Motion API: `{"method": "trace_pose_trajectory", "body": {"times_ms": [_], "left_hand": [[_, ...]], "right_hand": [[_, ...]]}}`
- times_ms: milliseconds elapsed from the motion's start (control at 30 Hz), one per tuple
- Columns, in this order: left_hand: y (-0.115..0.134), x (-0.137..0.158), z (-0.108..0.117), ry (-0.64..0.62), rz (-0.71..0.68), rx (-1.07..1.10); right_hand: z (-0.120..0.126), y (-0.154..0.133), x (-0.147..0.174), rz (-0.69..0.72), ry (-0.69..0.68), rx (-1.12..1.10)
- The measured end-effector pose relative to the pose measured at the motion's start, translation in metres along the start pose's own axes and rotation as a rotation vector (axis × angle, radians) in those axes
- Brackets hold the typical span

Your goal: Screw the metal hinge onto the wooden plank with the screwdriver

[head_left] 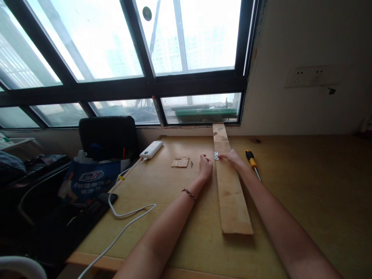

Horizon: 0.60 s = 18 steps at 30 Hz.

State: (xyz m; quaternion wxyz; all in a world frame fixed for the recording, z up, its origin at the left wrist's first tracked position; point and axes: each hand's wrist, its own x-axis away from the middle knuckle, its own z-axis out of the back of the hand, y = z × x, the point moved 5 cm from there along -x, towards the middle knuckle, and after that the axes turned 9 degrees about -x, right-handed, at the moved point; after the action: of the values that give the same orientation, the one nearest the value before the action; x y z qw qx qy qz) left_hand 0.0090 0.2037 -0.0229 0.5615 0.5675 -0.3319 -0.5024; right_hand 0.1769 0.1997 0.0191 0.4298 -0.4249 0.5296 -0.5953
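A long wooden board (232, 190) lies lengthwise on the table, its far end at the window. On the board's left edge sits a small silver hinge (216, 155). My right hand (233, 159) reaches over the board from the right, its fingertips holding the hinge against the wood. Just left of the board is my left hand (205, 166), fingers curled together in a pinch; whatever they hold is too small to make out. Further left lie a small piece of wood (180, 162) with holes near its corners and a few screws (191, 164).
A screwdriver (250, 158) with a yellow and black handle lies right of the board. On the table's (174, 197) left side is a white power bank (151, 150) with a white cable (130, 217). A black chair (108, 133) and blue bag (90, 180) stand beyond the left edge.
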Motion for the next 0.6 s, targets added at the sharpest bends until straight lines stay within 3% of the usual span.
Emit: {"method": "trace_pose_trajectory", "body": {"times_ms": [133,333,600], "left_hand": [[0.005,0.004,-0.004,-0.083,-0.088,-0.121],[0.004,0.002,-0.002,-0.137,-0.063,-0.190],[0.010,0.004,0.033,-0.069,-0.136,-0.446]], "right_hand": [[0.000,0.001,0.001,-0.049,0.002,0.011],[-0.001,-0.003,0.004,-0.063,-0.010,0.008],[0.003,-0.001,0.005,-0.066,0.009,0.034]]}}
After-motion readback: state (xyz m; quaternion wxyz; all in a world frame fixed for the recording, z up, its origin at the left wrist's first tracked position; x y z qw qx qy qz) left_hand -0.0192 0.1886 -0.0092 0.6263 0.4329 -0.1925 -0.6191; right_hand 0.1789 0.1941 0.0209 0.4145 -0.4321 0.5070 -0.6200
